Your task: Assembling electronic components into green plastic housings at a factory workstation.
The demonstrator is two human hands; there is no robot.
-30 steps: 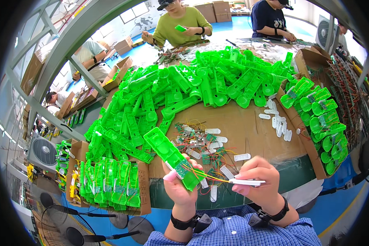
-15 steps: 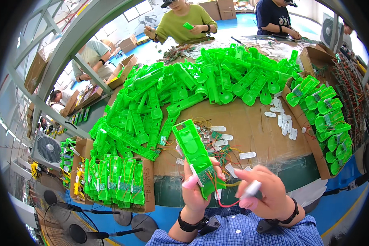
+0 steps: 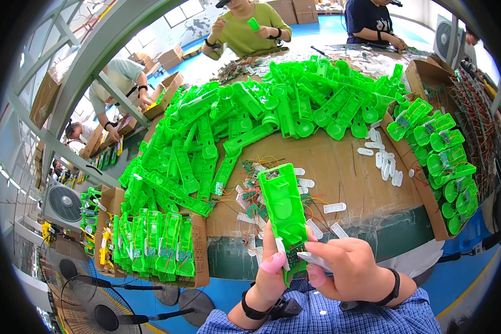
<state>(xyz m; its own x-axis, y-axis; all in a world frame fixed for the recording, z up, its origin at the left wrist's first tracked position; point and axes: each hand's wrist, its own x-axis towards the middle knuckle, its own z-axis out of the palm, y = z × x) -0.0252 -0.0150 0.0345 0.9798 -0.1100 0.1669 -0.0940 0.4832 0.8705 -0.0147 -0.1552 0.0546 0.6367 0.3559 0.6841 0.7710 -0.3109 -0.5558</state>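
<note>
My left hand (image 3: 268, 281) is closed around the lower part of a green plastic housing (image 3: 283, 203), which stands tilted nearly upright above the table's near edge. A small green circuit board (image 3: 294, 257) sits in the housing's lower end, with a white piece along its left side by my thumb. My right hand (image 3: 350, 266) pinches a small white plastic cover (image 3: 316, 260) between thumb and fingers. Its tip is at the board's right edge; whether they touch I cannot tell. Fingers partly hide the cover.
Loose boards with wires (image 3: 253, 192) lie behind the housing. A large heap of green housings (image 3: 234, 114) fills the far table. White covers (image 3: 385, 161) lie right. Cardboard boxes of wired housings stand left (image 3: 200, 253) and right (image 3: 426, 209). Fans (image 3: 106, 317) stand lower left; co-workers sit beyond.
The green housing has turned more upright and shifted slightly right. My right hand has moved left, bringing the white cover to the board. The red wire's loop no longer shows.
</note>
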